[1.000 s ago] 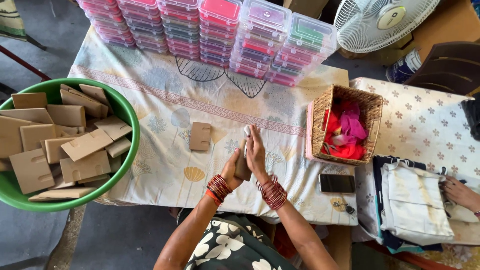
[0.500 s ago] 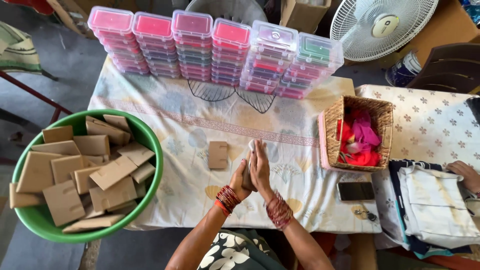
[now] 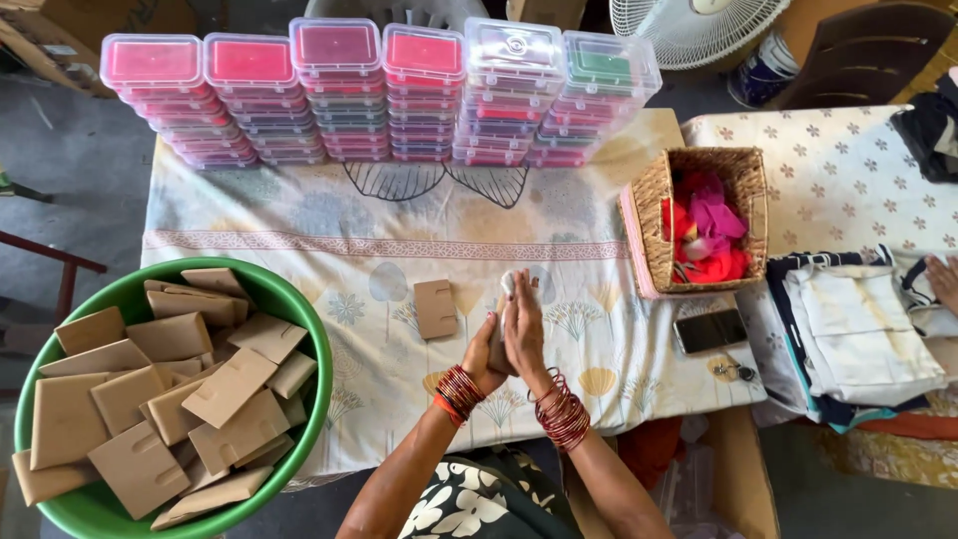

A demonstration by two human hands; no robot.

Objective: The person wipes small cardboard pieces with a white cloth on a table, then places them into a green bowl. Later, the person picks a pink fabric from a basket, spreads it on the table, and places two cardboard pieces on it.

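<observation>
Brown card, a small flat piece (image 3: 496, 344), is pressed between the two palms, its long axis running upright along the fingers, away from the person's body. The left hand (image 3: 483, 351) cups it from the left and the right hand (image 3: 524, 329) lies flat against it from the right, so both are clenched on the same piece; a white scrap (image 3: 508, 282) shows just past the fingertips, and what it is cannot be told.

Just to the left of the left hand, and nearer to it than to the right, a second brown card packet (image 3: 435, 308) lies flat on the counter (image 3: 299, 240), untouched, its long side also pointing away from the body. Farther left and nearer the body, a green tub (image 3: 305, 329) is piled with more square brown packets of the same kind.

Well beyond the hands, along the far edge of the counter, stand stacks of clear lidded boxes (image 3: 379, 90) with pink, red, purple and green contents. To the right of the right hand sits a woven basket (image 3: 649, 225) of red and pink pieces, and nearer, a dark phone (image 3: 711, 329) lies flat beside folded cloth (image 3: 858, 319). Another person's hand (image 3: 942, 279) shows at the right edge.
</observation>
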